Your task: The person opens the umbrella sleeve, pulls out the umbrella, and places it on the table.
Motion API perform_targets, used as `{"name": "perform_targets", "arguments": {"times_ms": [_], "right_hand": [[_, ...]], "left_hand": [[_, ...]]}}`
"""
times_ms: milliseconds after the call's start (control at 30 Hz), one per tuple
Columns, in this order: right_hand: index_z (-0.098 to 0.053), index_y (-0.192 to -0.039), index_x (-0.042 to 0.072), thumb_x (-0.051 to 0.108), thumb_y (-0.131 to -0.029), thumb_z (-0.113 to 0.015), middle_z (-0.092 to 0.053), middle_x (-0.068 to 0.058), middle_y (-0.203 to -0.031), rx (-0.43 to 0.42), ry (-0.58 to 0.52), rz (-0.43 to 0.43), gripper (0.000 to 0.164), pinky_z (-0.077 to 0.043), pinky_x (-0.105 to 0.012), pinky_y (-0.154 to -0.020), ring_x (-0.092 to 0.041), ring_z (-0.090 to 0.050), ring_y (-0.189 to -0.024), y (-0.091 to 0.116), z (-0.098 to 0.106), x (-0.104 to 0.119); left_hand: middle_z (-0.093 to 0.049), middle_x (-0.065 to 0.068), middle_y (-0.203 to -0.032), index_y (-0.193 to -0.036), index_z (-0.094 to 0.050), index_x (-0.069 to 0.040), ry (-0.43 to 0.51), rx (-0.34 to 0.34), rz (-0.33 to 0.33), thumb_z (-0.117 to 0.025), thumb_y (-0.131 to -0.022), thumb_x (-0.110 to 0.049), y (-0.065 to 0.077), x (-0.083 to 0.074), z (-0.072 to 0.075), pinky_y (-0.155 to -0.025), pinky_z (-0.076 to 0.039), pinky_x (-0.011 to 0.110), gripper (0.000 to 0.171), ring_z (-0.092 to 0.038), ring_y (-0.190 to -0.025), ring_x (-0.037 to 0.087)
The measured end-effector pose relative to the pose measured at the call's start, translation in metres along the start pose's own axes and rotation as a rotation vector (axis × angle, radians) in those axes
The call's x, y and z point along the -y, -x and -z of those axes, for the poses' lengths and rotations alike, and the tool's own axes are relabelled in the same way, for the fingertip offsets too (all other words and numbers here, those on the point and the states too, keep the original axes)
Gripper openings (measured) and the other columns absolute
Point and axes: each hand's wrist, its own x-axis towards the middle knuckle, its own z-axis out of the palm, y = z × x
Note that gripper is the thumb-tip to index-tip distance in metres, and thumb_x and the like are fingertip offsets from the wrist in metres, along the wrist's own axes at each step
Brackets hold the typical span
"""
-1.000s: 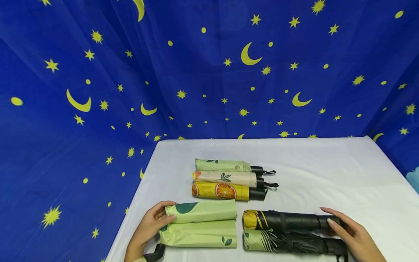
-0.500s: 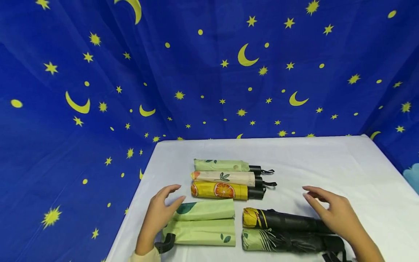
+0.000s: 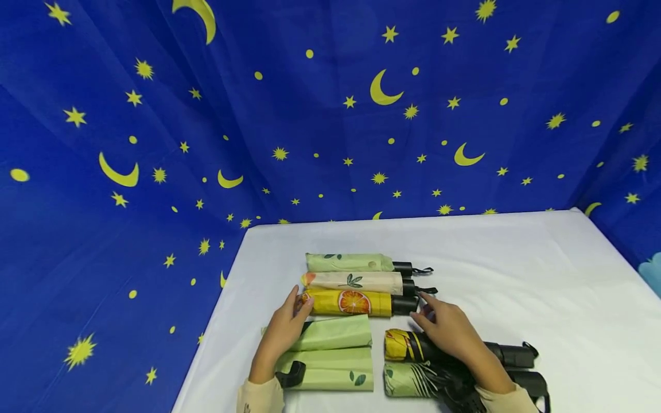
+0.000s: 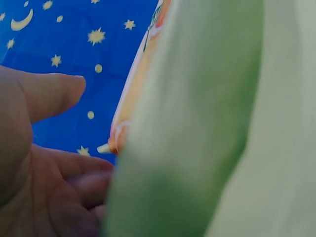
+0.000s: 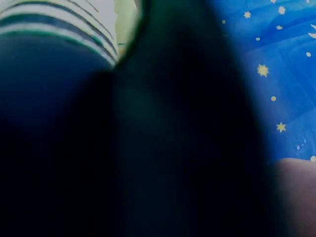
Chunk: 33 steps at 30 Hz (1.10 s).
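A folded yellow umbrella [image 3: 325, 302] with orange-slice print lies in the middle of the table. At its left end is my left hand [image 3: 281, 330], thumb and fingers spread around the tip; the left wrist view shows the thumb standing apart from the fabric. By the black handle [image 3: 403, 304] on the other end, my right hand [image 3: 449, 327] has fingertips on either side. Two light green umbrellas [image 3: 335, 378] lie under my left forearm. Beneath the right one are a black-and-yellow umbrella [image 3: 397, 345] and a black-and-green umbrella [image 3: 405, 380]. Dark fabric blocks most of the right wrist view.
Behind the yellow umbrella lie a cream umbrella [image 3: 377, 281] and a pale green umbrella [image 3: 356, 263], handles to the right. All rest on a white-covered table [image 3: 516, 258]. A blue curtain [image 3: 289, 115] with stars and moons hangs behind and at the sides.
My left hand has left the light green umbrella and moved forward and right. My right hand has left the black umbrellas' handles and moved forward and left. Both are now at the yellow umbrella's ends.
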Motion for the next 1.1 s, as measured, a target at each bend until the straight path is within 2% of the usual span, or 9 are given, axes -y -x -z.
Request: {"name": "perform_targets", "arguments": {"times_ms": [200,333,433,567,667,767,867,1000,1100], "right_hand": [[-0.055,-0.141,-0.008,0.026,-0.098,-0.07,-0.062,0.004,-0.077,0.026,-0.022,-0.018,0.057,-0.046,-0.036,-0.063,-0.012,-0.054,-0.066,-0.004,-0.005,-0.004],[-0.054,-0.141,-0.009,0.02,-0.102,-0.063,-0.072,-0.015,-0.103,0.015,0.024,0.017,0.049,-0.055,-0.049,-0.077,-0.029,-0.068,-0.088,-0.003,-0.008,-0.003],[-0.055,-0.138,-0.012,0.012,-0.104,-0.057,-0.066,-0.027,-0.125,0.003,0.078,0.072,0.042,-0.052,-0.057,-0.092,-0.041,-0.066,-0.11,-0.001,-0.009,0.0],[-0.054,-0.138,-0.015,0.006,-0.103,-0.056,-0.068,-0.027,-0.117,0.016,0.076,0.1,0.04,-0.053,-0.056,-0.091,-0.041,-0.067,-0.107,0.001,-0.008,0.001],[-0.051,-0.141,-0.014,0.006,-0.104,-0.056,-0.067,-0.025,-0.119,0.019,0.018,0.094,0.043,-0.052,-0.056,-0.091,-0.038,-0.066,-0.108,0.002,-0.005,-0.003],[-0.046,-0.147,-0.01,0.012,-0.106,-0.055,-0.068,-0.016,-0.113,0.009,-0.087,0.075,0.047,-0.053,-0.049,-0.085,-0.03,-0.066,-0.101,0.004,0.0,-0.008],[-0.042,-0.152,-0.004,0.023,-0.108,-0.055,-0.065,-0.007,-0.103,-0.022,-0.242,0.042,0.054,-0.052,-0.038,-0.074,-0.02,-0.064,-0.089,0.005,0.005,-0.011],[-0.039,-0.155,0.0,0.03,-0.106,-0.058,-0.063,-0.018,-0.105,-0.089,-0.586,0.014,0.061,-0.059,-0.032,-0.075,-0.024,-0.071,-0.087,0.01,0.01,-0.01],[-0.04,-0.154,-0.001,0.022,-0.106,-0.06,-0.06,-0.022,-0.104,-0.15,-0.872,0.029,0.057,-0.061,-0.036,-0.081,-0.024,-0.073,-0.087,0.015,0.017,-0.006]], "left_hand": [[-0.042,0.026,-0.154,-0.162,-0.021,-0.001,0.025,0.027,-0.028,-0.051,-0.107,-0.048,-0.003,0.008,0.002,-0.108,-0.042,0.057,0.078,-0.051,-0.134,0.041],[-0.05,0.023,-0.148,-0.16,-0.026,-0.001,0.009,0.024,-0.029,-0.053,-0.106,-0.045,-0.006,0.008,0.002,-0.104,-0.046,0.056,0.075,-0.056,-0.128,0.039],[-0.059,0.021,-0.138,-0.157,-0.035,0.0,0.009,0.004,-0.026,-0.058,-0.106,-0.037,-0.006,0.006,0.002,-0.099,-0.049,0.054,0.067,-0.06,-0.121,0.036],[-0.063,0.019,-0.13,-0.153,-0.043,0.001,0.023,-0.02,-0.036,-0.063,-0.104,-0.03,-0.005,0.002,0.0,-0.094,-0.052,0.052,0.061,-0.062,-0.116,0.034],[-0.064,0.018,-0.129,-0.151,-0.047,0.0,0.033,-0.044,-0.026,-0.064,-0.103,-0.028,-0.005,-0.001,-0.001,-0.093,-0.053,0.05,0.058,-0.062,-0.117,0.034],[-0.065,0.017,-0.127,-0.148,-0.052,-0.004,0.085,-0.083,-0.011,-0.068,-0.101,-0.025,-0.005,-0.004,0.001,-0.092,-0.056,0.044,0.054,-0.062,-0.117,0.032],[-0.063,0.017,-0.126,-0.147,-0.053,-0.005,0.21,-0.111,-0.032,-0.072,-0.098,-0.024,-0.005,-0.009,0.006,-0.088,-0.057,0.035,0.056,-0.063,-0.114,0.031],[-0.058,0.017,-0.131,-0.149,-0.051,-0.004,0.441,-0.12,-0.099,-0.076,-0.095,-0.017,-0.001,-0.016,0.015,-0.089,-0.056,0.025,0.06,-0.061,-0.113,0.028],[-0.055,0.017,-0.133,-0.147,-0.052,-0.004,0.609,-0.096,-0.153,-0.075,-0.094,-0.007,0.004,-0.02,0.022,-0.093,-0.054,0.024,0.058,-0.059,-0.114,0.025]]}}
